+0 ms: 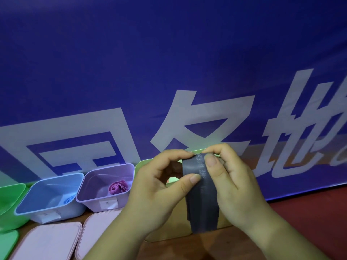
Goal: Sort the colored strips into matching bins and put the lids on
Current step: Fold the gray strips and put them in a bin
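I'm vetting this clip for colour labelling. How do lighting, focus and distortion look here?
Head view: dim, with a blue-violet cast overall. Head view: the left hand and right hand pinching the grey strip are fairly sharp, but the label on the purple bin is too soft to read. Head view: wide-angle bowing curves the lower edge of the blue banner; no hard glare.

A blue banner [169, 53] printed with large white characters [56, 128] stands upright behind the work area, showing an orange patch [257, 154] near its lower right, its bottom edge meeting a reddish-brown table surface [309, 222]
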`<state>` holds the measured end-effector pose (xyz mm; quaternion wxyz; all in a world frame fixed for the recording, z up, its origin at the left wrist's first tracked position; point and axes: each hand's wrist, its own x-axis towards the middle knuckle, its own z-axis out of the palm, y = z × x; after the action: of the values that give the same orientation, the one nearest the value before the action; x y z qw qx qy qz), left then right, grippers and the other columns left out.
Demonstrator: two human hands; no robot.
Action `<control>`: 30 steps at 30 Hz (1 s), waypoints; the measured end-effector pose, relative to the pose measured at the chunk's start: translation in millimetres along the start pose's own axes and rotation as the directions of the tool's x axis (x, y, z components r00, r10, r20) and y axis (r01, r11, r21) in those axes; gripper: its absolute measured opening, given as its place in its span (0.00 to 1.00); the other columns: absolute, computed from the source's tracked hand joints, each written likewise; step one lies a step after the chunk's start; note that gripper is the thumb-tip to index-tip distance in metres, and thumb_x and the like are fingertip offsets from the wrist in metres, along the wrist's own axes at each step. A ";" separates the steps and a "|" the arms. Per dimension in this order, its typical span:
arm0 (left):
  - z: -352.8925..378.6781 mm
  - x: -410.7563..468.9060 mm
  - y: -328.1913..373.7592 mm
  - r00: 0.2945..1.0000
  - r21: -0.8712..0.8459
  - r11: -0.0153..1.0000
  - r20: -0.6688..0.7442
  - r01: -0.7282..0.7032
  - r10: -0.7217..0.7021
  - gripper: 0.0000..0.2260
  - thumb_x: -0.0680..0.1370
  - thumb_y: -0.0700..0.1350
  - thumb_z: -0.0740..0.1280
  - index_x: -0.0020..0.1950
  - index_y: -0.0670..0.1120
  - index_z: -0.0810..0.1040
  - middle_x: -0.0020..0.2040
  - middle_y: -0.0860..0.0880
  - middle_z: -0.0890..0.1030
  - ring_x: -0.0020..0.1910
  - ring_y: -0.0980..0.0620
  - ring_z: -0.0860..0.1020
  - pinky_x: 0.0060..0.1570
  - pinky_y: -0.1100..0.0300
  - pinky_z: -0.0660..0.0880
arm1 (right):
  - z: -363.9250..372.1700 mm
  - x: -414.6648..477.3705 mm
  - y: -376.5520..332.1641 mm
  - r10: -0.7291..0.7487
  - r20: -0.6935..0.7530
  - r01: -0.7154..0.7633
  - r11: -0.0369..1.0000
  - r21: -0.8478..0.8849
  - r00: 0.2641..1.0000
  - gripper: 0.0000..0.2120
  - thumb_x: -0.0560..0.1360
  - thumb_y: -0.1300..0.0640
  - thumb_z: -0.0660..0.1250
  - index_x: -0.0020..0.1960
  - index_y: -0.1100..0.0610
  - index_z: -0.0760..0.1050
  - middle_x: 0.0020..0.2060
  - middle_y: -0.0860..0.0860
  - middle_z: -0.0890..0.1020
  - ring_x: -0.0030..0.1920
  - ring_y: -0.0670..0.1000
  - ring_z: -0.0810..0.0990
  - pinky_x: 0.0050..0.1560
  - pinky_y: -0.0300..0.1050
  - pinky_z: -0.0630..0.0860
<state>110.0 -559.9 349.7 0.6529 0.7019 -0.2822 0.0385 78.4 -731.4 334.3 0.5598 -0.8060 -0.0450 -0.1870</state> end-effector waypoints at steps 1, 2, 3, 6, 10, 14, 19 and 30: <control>-0.3 -0.4 0.4 1.000 -0.001 1.000 -0.003 0.008 -0.008 0.15 0.70 0.48 0.74 0.56 0.51 0.82 0.51 0.49 0.84 0.50 0.46 0.83 0.48 0.58 0.80 | -2.0 0.8 -1.5 -0.012 0.013 0.012 1.000 -0.002 1.000 0.19 0.75 0.33 0.54 0.56 0.44 0.72 0.47 0.45 0.82 0.48 0.48 0.82 0.42 0.57 0.81; -0.7 -0.4 0.7 1.000 -0.001 1.000 -0.003 0.019 -0.019 0.15 0.70 0.49 0.74 0.56 0.51 0.82 0.51 0.49 0.85 0.50 0.47 0.83 0.48 0.57 0.81 | -3.6 1.7 -2.6 -0.027 0.025 0.027 1.000 0.006 0.999 0.18 0.75 0.34 0.56 0.55 0.44 0.73 0.47 0.46 0.82 0.48 0.49 0.82 0.44 0.58 0.81; -0.9 -0.3 1.1 1.000 0.001 1.000 -0.004 0.031 -0.031 0.15 0.70 0.50 0.74 0.56 0.52 0.82 0.51 0.49 0.85 0.50 0.47 0.83 0.48 0.56 0.81 | -5.2 2.3 -2.3 -0.035 0.041 0.034 0.999 0.034 0.999 0.17 0.75 0.35 0.58 0.55 0.44 0.74 0.47 0.48 0.83 0.48 0.51 0.83 0.45 0.60 0.80; -1.3 0.8 0.5 0.999 0.031 0.998 -0.015 0.051 -0.051 0.16 0.71 0.52 0.73 0.58 0.54 0.81 0.50 0.49 0.84 0.50 0.45 0.82 0.49 0.51 0.82 | -8.3 2.9 0.0 -0.052 0.102 0.032 0.982 0.187 0.993 0.14 0.73 0.42 0.65 0.58 0.42 0.75 0.51 0.51 0.83 0.52 0.54 0.83 0.48 0.59 0.82; -0.3 1.1 -0.7 0.997 0.019 0.997 -0.034 0.068 -0.068 0.13 0.73 0.48 0.72 0.57 0.53 0.81 0.49 0.50 0.85 0.49 0.47 0.82 0.47 0.57 0.81 | -9.9 3.4 2.4 -0.167 0.079 0.150 0.972 0.181 0.983 0.16 0.73 0.50 0.69 0.60 0.49 0.78 0.57 0.49 0.79 0.61 0.55 0.78 0.55 0.49 0.81; 1.4 1.5 0.1 0.997 -0.008 0.997 -0.030 0.075 -0.076 0.12 0.74 0.45 0.70 0.57 0.50 0.80 0.48 0.51 0.85 0.49 0.51 0.83 0.44 0.64 0.79 | -10.8 3.9 5.7 -0.175 0.094 0.144 0.953 0.265 0.980 0.17 0.71 0.52 0.71 0.60 0.49 0.78 0.57 0.50 0.80 0.61 0.56 0.79 0.55 0.49 0.81; -1.3 3.1 0.4 0.998 0.000 0.998 -0.003 0.064 -0.064 0.13 0.73 0.52 0.71 0.57 0.54 0.81 0.50 0.50 0.85 0.50 0.48 0.83 0.45 0.60 0.80 | -11.8 3.8 3.7 -0.147 0.083 0.117 0.949 0.291 0.986 0.16 0.70 0.51 0.72 0.58 0.49 0.80 0.56 0.49 0.80 0.61 0.55 0.79 0.55 0.47 0.80; -5.5 1.7 1.2 0.998 0.080 0.997 0.067 0.000 -0.005 0.18 0.72 0.49 0.73 0.61 0.56 0.79 0.54 0.53 0.83 0.54 0.47 0.82 0.50 0.54 0.81 | -12.2 2.4 -2.5 -0.002 0.085 -0.029 0.932 0.360 0.996 0.14 0.73 0.55 0.72 0.58 0.51 0.79 0.51 0.45 0.85 0.54 0.48 0.84 0.49 0.40 0.81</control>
<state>112.7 -555.4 352.3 0.6144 0.7288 -0.3013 0.0252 76.8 -742.1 341.1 0.6973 -0.6968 -0.0964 -0.1377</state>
